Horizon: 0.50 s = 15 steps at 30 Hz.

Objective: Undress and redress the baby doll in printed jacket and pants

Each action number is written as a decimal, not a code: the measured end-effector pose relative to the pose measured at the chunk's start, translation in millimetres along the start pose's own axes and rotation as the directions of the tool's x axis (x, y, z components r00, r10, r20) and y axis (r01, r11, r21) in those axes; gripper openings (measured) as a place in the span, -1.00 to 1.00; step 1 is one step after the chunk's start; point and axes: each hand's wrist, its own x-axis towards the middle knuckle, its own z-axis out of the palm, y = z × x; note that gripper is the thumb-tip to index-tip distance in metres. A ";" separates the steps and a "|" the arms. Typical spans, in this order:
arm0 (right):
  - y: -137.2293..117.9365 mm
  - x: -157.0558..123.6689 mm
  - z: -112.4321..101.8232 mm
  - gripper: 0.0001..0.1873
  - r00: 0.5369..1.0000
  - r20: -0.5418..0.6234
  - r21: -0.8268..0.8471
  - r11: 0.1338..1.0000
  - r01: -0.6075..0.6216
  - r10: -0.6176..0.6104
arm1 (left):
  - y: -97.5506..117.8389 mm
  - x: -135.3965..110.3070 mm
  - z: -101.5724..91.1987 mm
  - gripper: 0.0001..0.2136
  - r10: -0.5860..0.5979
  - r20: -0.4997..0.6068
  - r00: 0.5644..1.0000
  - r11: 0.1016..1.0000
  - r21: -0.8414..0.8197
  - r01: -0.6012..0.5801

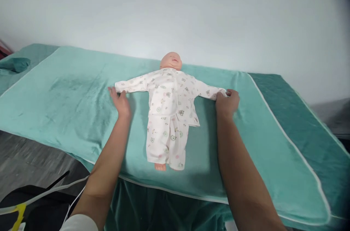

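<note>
A baby doll (171, 60) lies on its back, dressed in a white printed top (164, 92) and matching trousers (166, 138). Both its arms stretch out sideways inside the long sleeves. At the cuff of the sleeve on the left (131, 84) is my left hand (120, 102), its fingers apart and the thumb by the sleeve's lower edge. My right hand (228, 103) is closed on the end of the sleeve on the right (209, 90); its fingertips partly cover the cuff. One foot of the doll (160, 167) shows below a trouser leg.
A green plush cover (76, 89) with white piping spreads over the bed, which stands against a pale wall (175, 12). Darker green cloth hangs at the front. At lower left are a black object (35, 209), a white cable (60, 187) and a yellow strip (19, 214).
</note>
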 end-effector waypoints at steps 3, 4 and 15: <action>2.5 10.4 -7.5 -0.70 1.000 -0.008 0.044 0.999 -0.005 0.006 | 6.7 -9.2 0.5 -0.47 0.194 -0.059 0.979 0.974 0.130 -0.185; 2.3 12.8 -11.5 -0.71 1.000 -0.029 0.060 0.998 0.003 -0.001 | 12.0 -12.6 2.6 -0.49 0.268 -0.041 0.963 0.952 0.166 -0.258; -129.6 -37.7 11.3 -0.89 0.869 0.225 0.326 0.875 0.359 -0.440 | 71.3 -6.6 131.3 -0.79 0.338 0.451 0.826 0.888 0.139 -0.439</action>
